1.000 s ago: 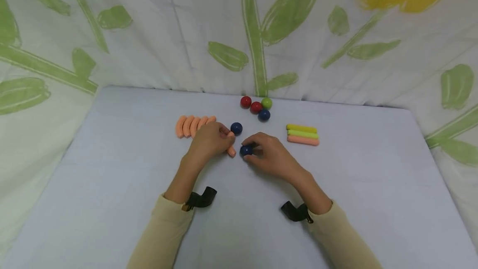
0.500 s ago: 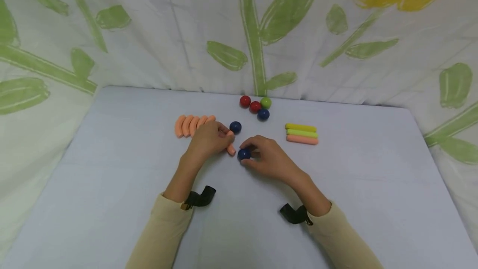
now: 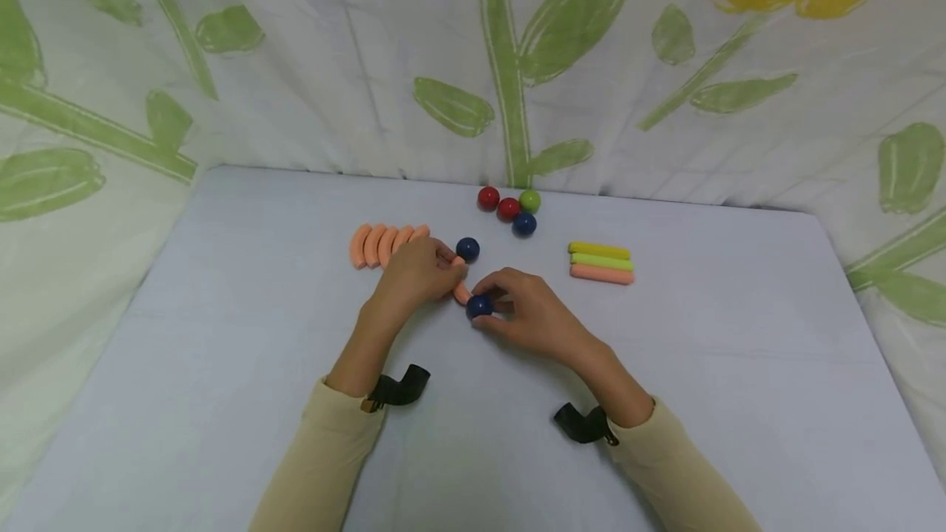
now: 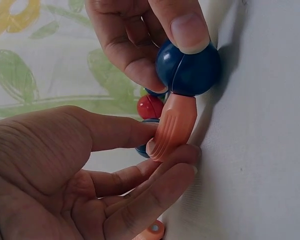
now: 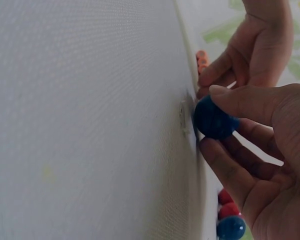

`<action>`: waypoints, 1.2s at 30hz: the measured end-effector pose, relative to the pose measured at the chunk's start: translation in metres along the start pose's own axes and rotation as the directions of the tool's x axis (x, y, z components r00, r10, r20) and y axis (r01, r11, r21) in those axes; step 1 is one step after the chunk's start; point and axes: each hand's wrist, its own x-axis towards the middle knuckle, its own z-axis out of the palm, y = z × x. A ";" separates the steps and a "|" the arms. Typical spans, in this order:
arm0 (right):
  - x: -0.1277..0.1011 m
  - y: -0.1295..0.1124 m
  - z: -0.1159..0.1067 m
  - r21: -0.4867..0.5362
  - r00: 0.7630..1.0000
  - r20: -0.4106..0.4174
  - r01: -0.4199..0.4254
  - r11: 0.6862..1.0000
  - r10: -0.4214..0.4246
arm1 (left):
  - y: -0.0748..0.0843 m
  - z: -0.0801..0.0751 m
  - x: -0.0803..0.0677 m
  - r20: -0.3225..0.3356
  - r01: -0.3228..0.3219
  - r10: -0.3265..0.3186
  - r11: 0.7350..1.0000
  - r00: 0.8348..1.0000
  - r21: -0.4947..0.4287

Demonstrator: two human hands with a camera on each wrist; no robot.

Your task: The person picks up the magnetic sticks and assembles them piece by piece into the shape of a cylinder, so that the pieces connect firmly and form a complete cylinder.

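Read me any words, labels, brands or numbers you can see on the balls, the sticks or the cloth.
None: no view shows any writing.
The blue ball in the right hand is plain.
The orange stick in the left hand shows only fine ridges.
The backdrop cloth has painted leaves and a yellow flower, no text.
The wrist straps are bare black.
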 end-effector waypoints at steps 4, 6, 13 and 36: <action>-0.001 -0.001 -0.001 0.001 1.000 0.000 0.010 1.000 -0.010 | 0.001 -0.001 -0.001 0.007 0.004 -0.004 1.000 1.000 0.004; -0.001 -0.002 -0.002 0.003 1.000 0.000 0.012 1.000 -0.012 | 0.001 -0.001 -0.001 0.010 0.002 -0.002 1.000 1.000 0.008; -0.003 0.000 -0.002 0.000 1.000 -0.006 0.010 1.000 -0.010 | 0.000 -0.002 -0.002 0.011 -0.014 0.014 0.999 1.000 0.029; -0.004 -0.003 -0.004 -0.042 1.000 -0.021 -0.006 0.999 0.005 | 0.003 -0.003 -0.007 0.002 -0.007 0.007 0.999 1.000 0.052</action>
